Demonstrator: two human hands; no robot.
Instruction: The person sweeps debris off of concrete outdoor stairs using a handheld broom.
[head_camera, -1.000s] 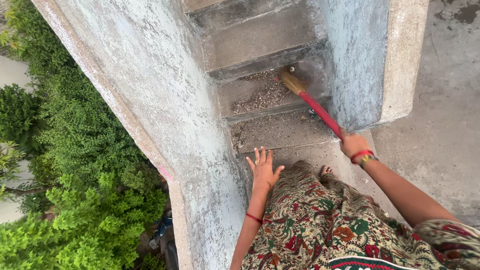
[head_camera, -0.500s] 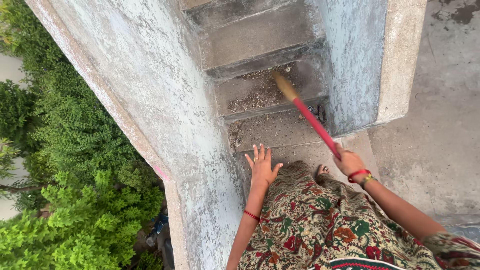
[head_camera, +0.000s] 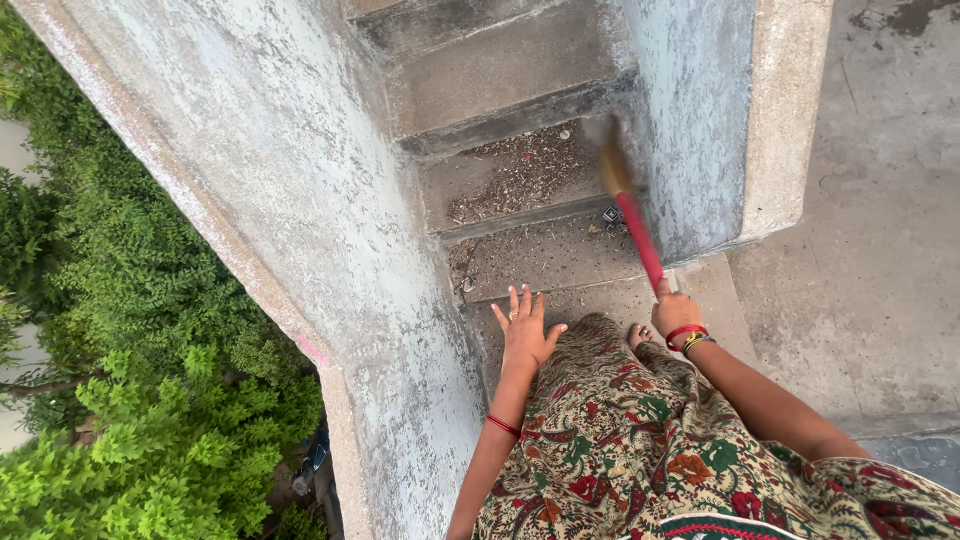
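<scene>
At the far left, green bushes and treetops (head_camera: 130, 400) fill the ground far below the stair. Next to them runs the stair's outer wall (head_camera: 300, 200), a thick slab of weathered, pale grey-blue plaster that slants from the upper left down to the bottom middle. Just right of it the concrete steps (head_camera: 500, 75) descend away from the camera; 1 step in the middle carries a heap of dry leaf litter and grit (head_camera: 515, 175), and the step nearer the person has a thinner scatter of the same. The left hand (head_camera: 524, 335) hangs over the nearest step with its fingers spread wide, holding nothing, with a red thread around the wrist. Below it spreads the person's patterned garment (head_camera: 640, 450) in green, red and cream, and a bare foot (head_camera: 640, 335) peeps out at its upper edge. The right hand (head_camera: 675, 312), with red and gold bangles on the wrist, is closed around the red handle of a broom (head_camera: 635, 225); the broom slants up and left from the hand, its straw-coloured head blurred over the littered step, close against the inner wall (head_camera: 690, 120). At the far right lies a flat concrete landing (head_camera: 870, 220).
</scene>
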